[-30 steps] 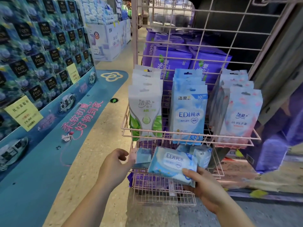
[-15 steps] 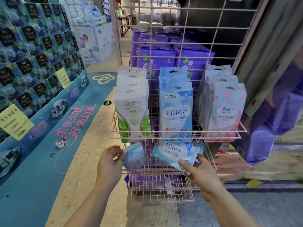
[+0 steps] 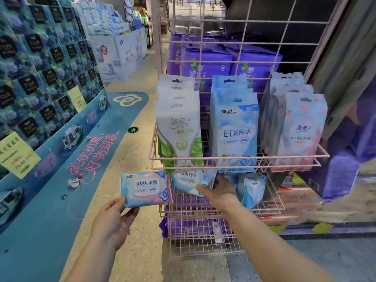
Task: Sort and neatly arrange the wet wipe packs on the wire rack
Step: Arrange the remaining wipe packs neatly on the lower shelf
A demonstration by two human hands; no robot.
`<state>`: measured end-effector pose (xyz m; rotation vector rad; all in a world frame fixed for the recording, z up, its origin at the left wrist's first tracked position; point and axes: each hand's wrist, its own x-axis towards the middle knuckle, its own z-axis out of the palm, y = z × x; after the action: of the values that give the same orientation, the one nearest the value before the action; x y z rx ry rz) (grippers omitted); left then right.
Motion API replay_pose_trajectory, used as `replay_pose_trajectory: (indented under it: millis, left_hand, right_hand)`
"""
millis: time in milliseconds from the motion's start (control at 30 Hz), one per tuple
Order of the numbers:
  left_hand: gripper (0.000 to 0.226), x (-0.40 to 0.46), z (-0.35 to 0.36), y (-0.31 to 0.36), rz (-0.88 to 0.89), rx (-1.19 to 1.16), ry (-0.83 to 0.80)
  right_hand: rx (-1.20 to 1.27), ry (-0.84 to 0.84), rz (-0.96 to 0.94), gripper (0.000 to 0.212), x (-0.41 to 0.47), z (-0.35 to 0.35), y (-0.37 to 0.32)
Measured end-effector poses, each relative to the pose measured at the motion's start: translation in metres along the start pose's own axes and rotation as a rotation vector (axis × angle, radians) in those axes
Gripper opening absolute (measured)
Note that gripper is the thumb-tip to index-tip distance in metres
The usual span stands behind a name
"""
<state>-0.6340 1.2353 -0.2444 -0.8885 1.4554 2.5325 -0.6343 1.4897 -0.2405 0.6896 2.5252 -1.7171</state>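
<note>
My left hand (image 3: 114, 220) pinches a pink-and-blue 99.9% wipe pack (image 3: 144, 189) by its lower left corner, out to the left of the pink wire rack (image 3: 234, 160). My right hand (image 3: 220, 191) grips a blue EDI wipe pack (image 3: 189, 181) over the rack's lower shelf (image 3: 268, 206). Another small blue pack (image 3: 251, 189) stands on that shelf to the right of my hand. The upper shelf carries upright rows of green-and-white packs (image 3: 179, 129), blue EDI packs (image 3: 234, 131) and pink packs (image 3: 301, 131).
Purple bulk packs (image 3: 205, 64) are stacked behind the rack's grid. A blue display wall of boxed tissues (image 3: 40, 64) with yellow price tags runs along the left, with a blue floor mat (image 3: 61, 190) below it. Purple packs also fill the rack's bottom tier (image 3: 193, 226).
My left hand has drawn the 99.9% pack out of the lower shelf to the left and turned its front up. My right hand has pushed the EDI pack further in under the upper shelf.
</note>
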Motion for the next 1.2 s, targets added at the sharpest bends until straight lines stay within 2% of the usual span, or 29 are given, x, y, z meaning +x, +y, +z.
replay_pose_trajectory:
  millis: [200, 300, 433, 500, 633, 700, 767, 833, 867, 933, 1033, 1067, 1133, 1200]
  left_hand:
    - [0.012, 0.012, -0.012, 0.007, -0.009, 0.009, -0.087]
    - [0.008, 0.018, -0.016, 0.003, -0.03, -0.004, -0.114]
    - [0.005, 0.021, -0.022, -0.005, -0.058, -0.021, -0.133]
    - [0.004, 0.019, -0.025, -0.008, -0.071, -0.026, -0.137]
    - [0.007, 0.011, -0.026, -0.012, -0.099, -0.012, -0.117]
    - [0.008, 0.003, -0.023, -0.012, -0.108, 0.0, -0.116]
    - [0.009, -0.007, -0.016, -0.012, -0.114, 0.026, -0.128]
    - [0.006, -0.016, -0.004, -0.018, -0.127, 0.052, -0.14]
    - [0.004, -0.023, 0.004, -0.023, -0.138, 0.07, -0.16]
    - [0.006, -0.035, 0.02, -0.034, -0.162, 0.118, -0.207]
    - [0.01, -0.05, 0.04, -0.051, -0.194, 0.294, -0.241]
    - [0.013, -0.051, 0.045, -0.057, -0.155, 0.415, -0.25]
    - [0.019, -0.049, 0.056, -0.066, 0.042, 0.704, -0.268]
    - [0.012, -0.052, 0.076, -0.069, 0.22, 0.845, -0.257]
  right_hand:
    - [-0.213, -0.014, -0.091, 0.043, 0.027, 0.016, -0.001]
    - [-0.301, 0.044, -0.118, 0.038, 0.032, 0.026, -0.001]
    - [-0.3, 0.098, -0.088, 0.033, 0.033, 0.032, -0.001]
    - [-0.312, 0.104, -0.076, 0.038, 0.031, 0.033, -0.001]
    - [-0.339, 0.123, 0.004, 0.064, 0.022, 0.035, -0.004]
    - [-0.347, 0.105, 0.019, 0.064, 0.007, 0.033, -0.01]
    - [-0.105, 0.042, 0.015, 0.051, -0.018, 0.03, -0.013]
    - [0.254, -0.122, 0.086, 0.037, -0.049, 0.024, -0.017]
    - [0.357, -0.216, 0.108, 0.032, -0.059, 0.021, -0.014]
    - [0.388, -0.294, 0.101, 0.039, -0.065, 0.012, -0.002]
    - [0.466, -0.253, 0.177, 0.046, -0.066, -0.02, 0.011]
    - [0.484, -0.243, 0.188, 0.042, -0.066, -0.033, 0.016]
    - [0.47, -0.217, 0.18, 0.033, -0.068, -0.057, 0.029]
    - [0.446, -0.181, 0.171, 0.031, -0.07, -0.079, 0.044]
